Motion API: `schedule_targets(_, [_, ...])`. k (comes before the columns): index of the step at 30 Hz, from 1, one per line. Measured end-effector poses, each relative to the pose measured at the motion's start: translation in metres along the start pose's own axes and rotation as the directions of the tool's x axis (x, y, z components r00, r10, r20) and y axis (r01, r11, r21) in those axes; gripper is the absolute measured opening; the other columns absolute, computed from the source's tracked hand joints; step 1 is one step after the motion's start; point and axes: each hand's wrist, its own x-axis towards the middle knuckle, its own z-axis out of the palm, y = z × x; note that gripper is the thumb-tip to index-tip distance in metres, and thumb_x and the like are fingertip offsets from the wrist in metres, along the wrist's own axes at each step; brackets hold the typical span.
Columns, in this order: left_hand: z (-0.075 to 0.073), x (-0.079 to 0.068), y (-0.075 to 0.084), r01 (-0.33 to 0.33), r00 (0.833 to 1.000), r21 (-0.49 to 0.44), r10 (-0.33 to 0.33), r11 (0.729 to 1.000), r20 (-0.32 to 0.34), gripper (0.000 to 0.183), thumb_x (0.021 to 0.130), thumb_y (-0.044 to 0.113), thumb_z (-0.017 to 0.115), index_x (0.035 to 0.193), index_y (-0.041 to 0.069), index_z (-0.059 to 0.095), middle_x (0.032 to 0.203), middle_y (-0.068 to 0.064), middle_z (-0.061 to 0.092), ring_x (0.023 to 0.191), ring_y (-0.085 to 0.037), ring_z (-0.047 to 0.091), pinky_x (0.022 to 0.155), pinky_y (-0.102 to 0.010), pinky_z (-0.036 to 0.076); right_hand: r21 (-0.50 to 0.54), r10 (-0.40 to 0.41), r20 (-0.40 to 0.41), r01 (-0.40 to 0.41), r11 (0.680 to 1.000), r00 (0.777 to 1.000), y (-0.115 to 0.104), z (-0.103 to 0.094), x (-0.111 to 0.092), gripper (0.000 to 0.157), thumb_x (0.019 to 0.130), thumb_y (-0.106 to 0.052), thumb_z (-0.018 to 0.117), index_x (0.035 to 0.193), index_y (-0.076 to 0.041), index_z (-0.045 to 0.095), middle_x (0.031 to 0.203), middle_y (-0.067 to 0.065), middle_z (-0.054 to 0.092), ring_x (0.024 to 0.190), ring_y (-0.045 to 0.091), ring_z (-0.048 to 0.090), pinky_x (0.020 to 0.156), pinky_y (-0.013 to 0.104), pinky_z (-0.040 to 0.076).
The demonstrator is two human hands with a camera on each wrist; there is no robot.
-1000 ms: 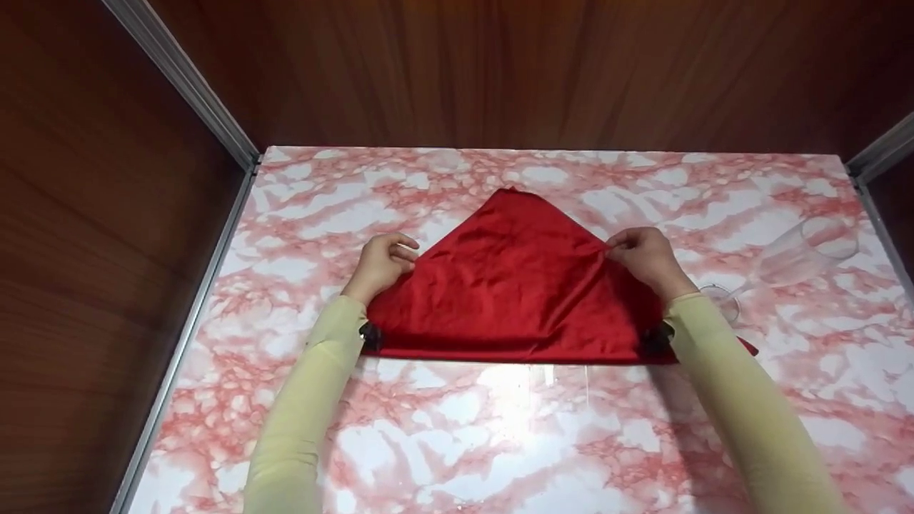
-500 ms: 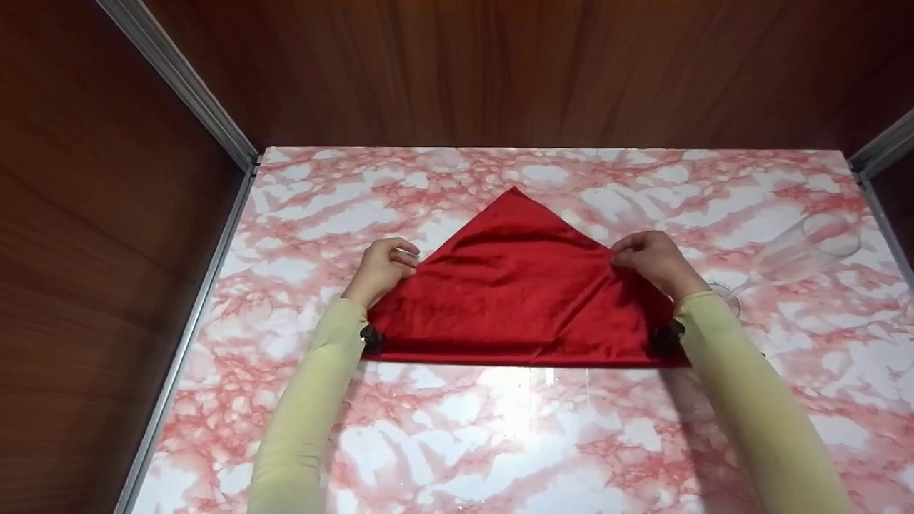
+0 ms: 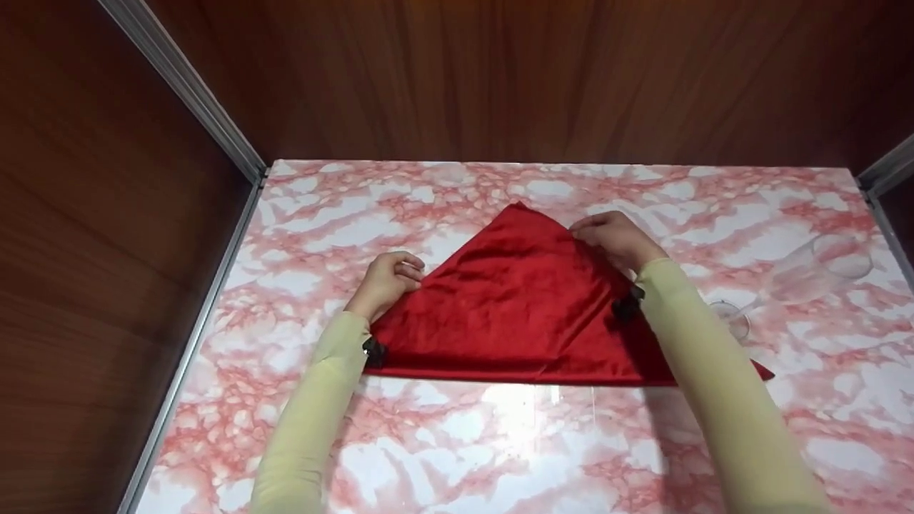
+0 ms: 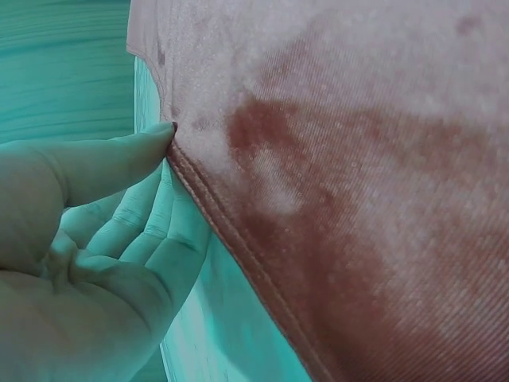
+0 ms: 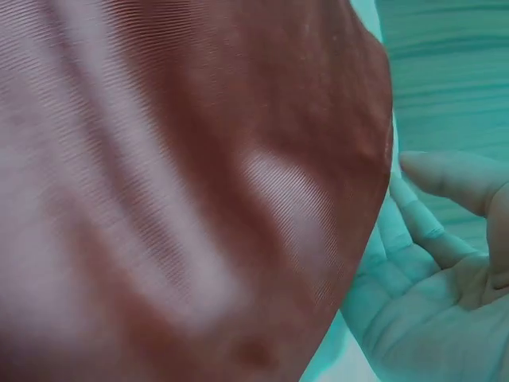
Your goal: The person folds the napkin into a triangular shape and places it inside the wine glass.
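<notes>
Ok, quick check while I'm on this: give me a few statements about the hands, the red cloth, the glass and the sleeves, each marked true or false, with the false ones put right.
1. The left hand pinches an edge of the red cloth. True.
2. The cloth is laid out in a square outline. False: its outline is roughly triangular.
3. In the head view, a clear stemmed glass is on the right side of the tabletop. True.
4. The right hand grips that glass. False: it is at the cloth's slanting right edge.
5. Both sleeves are pale yellow. True.
</notes>
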Motion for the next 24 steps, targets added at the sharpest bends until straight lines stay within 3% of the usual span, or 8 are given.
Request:
schedule_targets(8, [-0.004, 0.004, -0.002, 0.01, 1.0, 0.002, -0.01, 1.0, 0.026, 0.033, 0.078, -0.018, 0.063, 0.11, -0.01, 0.061, 0.094, -0.025, 0.066, 0.088, -0.028, 0.064, 0.072, -0.03, 0.051, 0.068, -0.071, 0.061, 0.067, 0.995, 0.996, -0.014, 0.012, 0.024, 0.02, 0.092, -0.004, 0.058, 0.107, 0.008, 0.064, 0.083, 0.003, 0.067, 0.077, 0.013, 0.059, 0.073, 0.026, 0.05])
schedule_targets(14, [-0.007, 0.005, -0.003, 0.017, 1.0, -0.032, -0.016, 0.999, 0.024, 0.034, 0.078, -0.019, 0.064, 0.11, -0.011, 0.06, 0.092, -0.024, 0.066, 0.087, -0.028, 0.064, 0.071, -0.029, 0.051, 0.052, -0.088, 0.0, 0.088, 0.995, 0.996, -0.018, 0.026, 0.044, 0.032, 0.088, 0.001, 0.063, 0.116, 0.014, 0.058, 0.082, 0.001, 0.065, 0.076, 0.012, 0.056, 0.073, 0.026, 0.048])
schedule_targets(19, [-0.007, 0.005, -0.003, 0.029, 0.998, -0.045, -0.027, 0.999, 0.049, 0.034, 0.078, -0.019, 0.062, 0.112, -0.011, 0.059, 0.093, -0.024, 0.066, 0.088, -0.029, 0.064, 0.07, -0.029, 0.051, 0.031, -0.064, -0.059, 0.066, 0.997, 0.996, -0.022, 0.037, 0.053, 0.034, 0.087, -0.001, 0.066, 0.118, 0.009, 0.06, 0.09, 0.002, 0.064, 0.081, 0.015, 0.056, 0.078, 0.031, 0.047])
schedule_targets(24, [-0.009, 0.005, -0.004, 0.022, 0.999, -0.068, -0.019, 0.997, 0.044, 0.034, 0.079, -0.017, 0.064, 0.112, -0.012, 0.06, 0.091, -0.02, 0.066, 0.086, -0.025, 0.063, 0.07, -0.025, 0.05, 0.006, -0.119, -0.119, 0.12, 0.993, 0.986, -0.026, 0.045, 0.058, 0.03, 0.087, 0.002, 0.065, 0.116, 0.007, 0.061, 0.09, 0.001, 0.064, 0.079, 0.009, 0.056, 0.078, 0.028, 0.045])
